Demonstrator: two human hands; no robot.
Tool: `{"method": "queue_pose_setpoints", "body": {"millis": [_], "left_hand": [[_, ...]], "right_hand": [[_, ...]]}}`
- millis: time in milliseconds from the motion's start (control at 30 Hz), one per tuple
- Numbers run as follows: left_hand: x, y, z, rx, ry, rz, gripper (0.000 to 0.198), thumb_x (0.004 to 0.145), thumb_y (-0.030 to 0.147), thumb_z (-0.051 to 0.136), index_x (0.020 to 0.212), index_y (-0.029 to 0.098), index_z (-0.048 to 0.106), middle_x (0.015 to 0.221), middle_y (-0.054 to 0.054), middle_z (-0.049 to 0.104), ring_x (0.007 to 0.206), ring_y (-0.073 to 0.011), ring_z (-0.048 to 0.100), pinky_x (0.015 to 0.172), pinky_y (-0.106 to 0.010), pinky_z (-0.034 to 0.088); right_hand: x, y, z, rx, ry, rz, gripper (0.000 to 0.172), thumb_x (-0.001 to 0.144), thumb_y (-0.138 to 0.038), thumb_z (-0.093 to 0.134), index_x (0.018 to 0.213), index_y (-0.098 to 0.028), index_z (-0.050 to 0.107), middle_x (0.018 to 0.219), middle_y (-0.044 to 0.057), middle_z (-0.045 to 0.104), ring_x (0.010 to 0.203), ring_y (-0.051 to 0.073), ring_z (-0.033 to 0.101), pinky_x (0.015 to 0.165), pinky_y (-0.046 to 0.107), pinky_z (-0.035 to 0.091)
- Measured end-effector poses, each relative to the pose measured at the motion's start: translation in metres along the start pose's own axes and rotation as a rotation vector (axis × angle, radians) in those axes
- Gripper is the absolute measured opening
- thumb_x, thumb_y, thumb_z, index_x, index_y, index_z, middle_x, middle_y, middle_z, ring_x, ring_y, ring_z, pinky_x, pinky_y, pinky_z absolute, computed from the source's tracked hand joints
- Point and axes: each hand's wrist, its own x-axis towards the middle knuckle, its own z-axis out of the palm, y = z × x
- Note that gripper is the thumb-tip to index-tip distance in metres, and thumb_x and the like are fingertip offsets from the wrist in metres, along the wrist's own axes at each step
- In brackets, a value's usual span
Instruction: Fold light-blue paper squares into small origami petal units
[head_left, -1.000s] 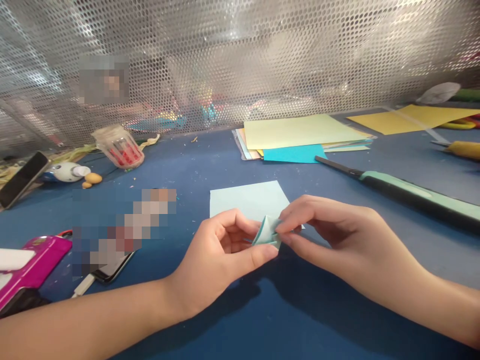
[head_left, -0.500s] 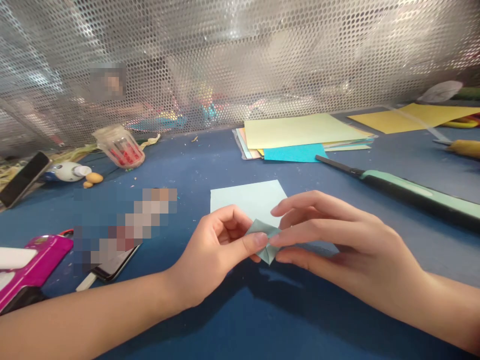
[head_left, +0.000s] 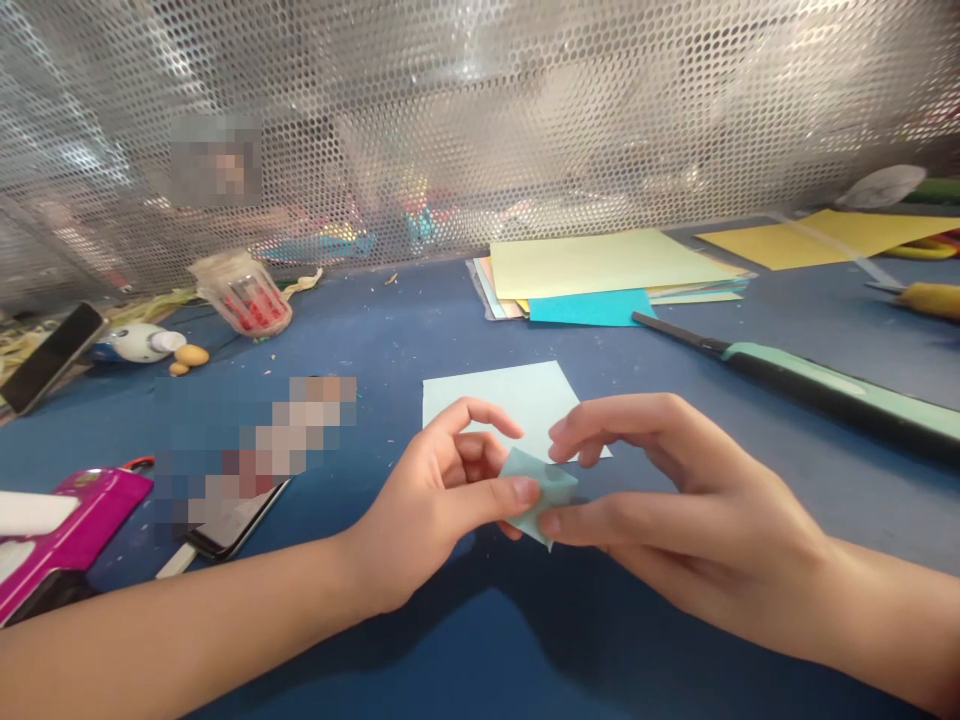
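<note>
My left hand [head_left: 420, 515] pinches a small folded piece of pale blue paper [head_left: 556, 487] between its thumb and bent fingers, above the blue table. Its index finger is raised off the paper. My right hand [head_left: 705, 510] is at the paper's right side, its thumb touching the lower right edge. The other right fingers are spread away from the thumb, over the far side of the fold. Behind both hands a flat pale blue sheet [head_left: 495, 395] lies on the table, partly covered by the fingers.
A stack of coloured paper [head_left: 600, 265] lies at the back. To the right is a tool with a mint-green and black handle [head_left: 825, 385]. On the left are a phone [head_left: 244, 525], a magenta object [head_left: 97, 515] and a jar with red bits [head_left: 247, 295]. Perforated metal [head_left: 525, 120] stands behind.
My right fingers have lifted and spread away from the folded paper, leaving the thumb at its edge. My left index finger has risen. The paper has tilted and moved slightly right and down.
</note>
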Motion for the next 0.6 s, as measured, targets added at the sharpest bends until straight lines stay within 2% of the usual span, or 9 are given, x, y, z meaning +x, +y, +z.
{"method": "queue_pose_setpoints", "body": {"millis": [100,233,367,500,600], "left_hand": [[-0.001,0.001,0.0,0.008,0.009,-0.015,0.024,0.079,0.021,0.083,0.092,0.02,0.063,0.069,0.006,0.055,0.065,-0.0086,0.057,0.058,-0.018,0.051],[-0.001,-0.001,0.0,0.053,0.017,0.023,0.022,0.08,0.022,0.083,0.089,0.021,0.063,0.07,0.006,0.057,0.066,-0.0078,0.056,0.059,-0.017,0.05],[-0.002,-0.005,0.002,0.161,0.075,0.08,0.018,0.085,0.024,0.079,0.092,0.022,0.062,0.07,0.006,0.059,0.066,-0.008,0.058,0.062,-0.018,0.051],[-0.003,-0.008,0.004,0.238,0.142,0.108,0.017,0.084,0.022,0.079,0.093,0.021,0.063,0.07,0.006,0.062,0.066,-0.0079,0.06,0.065,-0.019,0.051],[-0.004,-0.007,0.006,0.216,0.161,0.099,0.018,0.083,0.021,0.08,0.094,0.021,0.066,0.075,0.005,0.068,0.072,-0.0086,0.064,0.071,-0.02,0.052]], "right_hand": [[0.0,-0.001,0.001,0.022,0.001,0.038,0.034,0.086,0.0,0.058,0.09,-0.029,0.074,0.109,0.006,0.061,0.093,0.017,0.069,0.082,0.028,0.06],[0.001,-0.001,0.005,0.109,0.047,0.158,0.02,0.089,-0.011,0.067,0.085,-0.029,0.075,0.101,0.005,0.062,0.08,0.015,0.069,0.075,0.027,0.061],[0.004,0.0,0.008,0.292,0.025,0.396,0.007,0.086,-0.024,0.075,0.079,-0.026,0.076,0.098,0.004,0.068,0.084,0.016,0.071,0.075,0.025,0.06],[0.006,-0.001,0.01,0.567,-0.095,0.709,0.013,0.086,-0.031,0.074,0.077,-0.022,0.071,0.089,0.004,0.072,0.078,0.017,0.07,0.072,0.026,0.058],[0.005,-0.001,0.011,0.744,-0.144,0.887,0.019,0.084,-0.036,0.078,0.078,-0.021,0.069,0.083,0.003,0.073,0.076,0.018,0.067,0.069,0.027,0.055]]}}
